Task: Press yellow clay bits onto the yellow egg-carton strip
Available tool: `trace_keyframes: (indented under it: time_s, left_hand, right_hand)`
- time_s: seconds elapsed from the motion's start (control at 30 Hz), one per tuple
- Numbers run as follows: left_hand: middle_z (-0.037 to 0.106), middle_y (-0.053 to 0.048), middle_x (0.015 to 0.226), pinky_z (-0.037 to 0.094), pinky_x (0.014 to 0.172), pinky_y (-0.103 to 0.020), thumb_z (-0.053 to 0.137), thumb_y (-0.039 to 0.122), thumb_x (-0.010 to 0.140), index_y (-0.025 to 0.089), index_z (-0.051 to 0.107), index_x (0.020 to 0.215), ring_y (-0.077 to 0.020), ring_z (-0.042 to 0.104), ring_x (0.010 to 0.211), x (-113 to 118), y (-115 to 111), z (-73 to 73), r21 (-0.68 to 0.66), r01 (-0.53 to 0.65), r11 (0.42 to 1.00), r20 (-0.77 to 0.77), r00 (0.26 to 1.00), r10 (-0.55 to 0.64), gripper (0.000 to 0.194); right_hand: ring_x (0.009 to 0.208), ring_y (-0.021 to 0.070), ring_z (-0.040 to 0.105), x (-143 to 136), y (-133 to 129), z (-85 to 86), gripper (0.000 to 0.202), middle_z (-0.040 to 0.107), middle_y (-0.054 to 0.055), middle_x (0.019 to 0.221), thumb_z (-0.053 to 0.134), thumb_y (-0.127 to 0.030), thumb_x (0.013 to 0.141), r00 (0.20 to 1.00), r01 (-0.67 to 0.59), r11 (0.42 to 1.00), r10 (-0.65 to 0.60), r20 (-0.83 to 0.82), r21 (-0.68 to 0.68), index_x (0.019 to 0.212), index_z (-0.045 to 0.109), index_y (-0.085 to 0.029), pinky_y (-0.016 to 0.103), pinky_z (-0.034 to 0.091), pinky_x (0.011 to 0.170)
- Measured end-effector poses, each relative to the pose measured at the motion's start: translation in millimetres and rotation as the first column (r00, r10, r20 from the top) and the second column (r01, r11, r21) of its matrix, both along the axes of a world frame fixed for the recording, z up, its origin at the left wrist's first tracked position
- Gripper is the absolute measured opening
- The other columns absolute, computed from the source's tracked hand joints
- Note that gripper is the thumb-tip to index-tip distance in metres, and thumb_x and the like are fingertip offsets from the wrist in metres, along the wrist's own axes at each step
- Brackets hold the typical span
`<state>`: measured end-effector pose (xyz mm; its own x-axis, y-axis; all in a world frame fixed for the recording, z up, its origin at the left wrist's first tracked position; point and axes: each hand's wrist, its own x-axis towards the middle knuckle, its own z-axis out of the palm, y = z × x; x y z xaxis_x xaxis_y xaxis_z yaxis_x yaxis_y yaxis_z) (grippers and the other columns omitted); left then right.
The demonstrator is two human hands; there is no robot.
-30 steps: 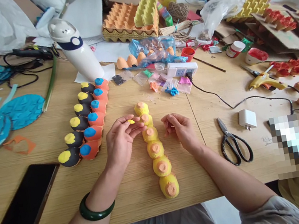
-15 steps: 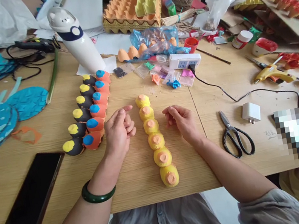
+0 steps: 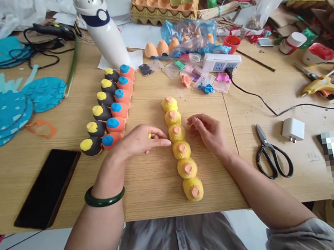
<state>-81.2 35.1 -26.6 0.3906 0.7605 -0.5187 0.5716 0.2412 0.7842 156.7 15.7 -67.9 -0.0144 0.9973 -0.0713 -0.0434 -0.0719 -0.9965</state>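
In front of me lies a strip of egg-carton cups [image 3: 181,150], covered in yellow with bare orange tips. My left hand [image 3: 139,140] is just left of it, its fingertips close to the middle cups. A small bit of yellow clay [image 3: 149,136] shows between its bent fingers. On the other side, my right hand [image 3: 207,132] is closed with curled fingers near the upper cups. Whatever it may hold is hidden. Behind my left hand stand a black carton strip [image 3: 102,113] with yellow tops and an orange-red carton strip [image 3: 119,111] with blue tops.
Scissors [image 3: 270,154], a white charger [image 3: 293,129] and a glue gun [image 3: 323,86] lie to the right. A phone [image 3: 47,187] is at left. Behind are a white bottle [image 3: 106,41], a power strip [image 3: 221,62] with its cord, clay packets and egg trays [image 3: 162,4].
My left hand has turned and stretched its fingers rightward, closer to the yellow strip; a yellow bit now shows in it. My right hand stays beside the strip. The view has shifted left.
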Motion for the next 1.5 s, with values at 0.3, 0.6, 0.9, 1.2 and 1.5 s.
trace_keyframes:
  time_s: [0.3, 0.6, 0.9, 1.2, 1.5]
  left_hand:
    - [0.054, 0.006, 0.064, 0.031, 0.047, -0.020, 0.083, 0.035, 0.072, 0.013, 0.071, 0.095, -0.0052, 0.041, 0.050, 18, -3, -9.4, -0.093, -0.087, 0.992, 0.344, 0.932, 0.114, 0.034]
    - [0.053, 0.006, 0.064, 0.029, 0.045, -0.019, 0.084, 0.035, 0.071, 0.014, 0.069, 0.088, -0.0041, 0.040, 0.049, 31, -11, -1.3, -0.142, -0.144, 0.979, 0.477, 0.857, 0.195, 0.032]
    - [0.058, 0.003, 0.068, 0.030, 0.045, -0.020, 0.081, 0.040, 0.076, 0.015, 0.067, 0.077, -0.0042, 0.041, 0.049, 36, -17, -1.1, -0.064, -0.208, 0.976, 0.494, 0.843, 0.212, 0.029]
    - [0.055, 0.005, 0.066, 0.032, 0.049, -0.021, 0.081, 0.040, 0.078, 0.016, 0.067, 0.080, -0.0049, 0.043, 0.050, 43, -20, -4.4, -0.039, -0.235, 0.971, 0.539, 0.814, 0.218, 0.028]
    - [0.058, 0.002, 0.078, 0.031, 0.048, -0.021, 0.079, 0.040, 0.083, 0.014, 0.071, 0.088, -0.0040, 0.044, 0.052, 43, -21, -6.7, -0.129, -0.202, 0.971, 0.615, 0.752, 0.238, 0.027]
  right_hand:
    - [0.080, 0.0207, 0.073, -2, -4, 9.4, 0.035, 0.075, 0.005, 0.090, 0.075, -0.056, 0.086, 0.998, -0.022, 0.999, 0.020, -0.053, -0.026, 0.087, 0.076, -0.021, 0.036, 0.066, 0.071]
    - [0.079, 0.0171, 0.071, -1, -7, 12.0, 0.022, 0.076, 0.003, 0.089, 0.074, -0.044, 0.089, 0.989, 0.018, 0.999, -0.023, -0.145, -0.034, 0.086, 0.079, -0.023, 0.033, 0.064, 0.075]
    - [0.084, 0.0178, 0.071, -3, -8, 14.8, 0.025, 0.076, 0.003, 0.093, 0.073, -0.046, 0.087, 0.965, -0.011, 0.979, -0.044, -0.260, -0.205, 0.095, 0.076, -0.023, 0.030, 0.061, 0.073]
    - [0.102, 0.0242, 0.073, -3, -9, 17.9, 0.035, 0.079, 0.004, 0.107, 0.067, -0.055, 0.089, 0.926, -0.231, 0.938, 0.131, -0.354, -0.257, 0.107, 0.074, -0.026, 0.035, 0.061, 0.084]
    - [0.102, 0.0229, 0.073, -5, -11, 20.5, 0.027, 0.078, 0.003, 0.104, 0.068, -0.046, 0.090, 0.907, -0.196, 0.950, 0.081, -0.414, -0.243, 0.106, 0.073, -0.025, 0.036, 0.061, 0.088]
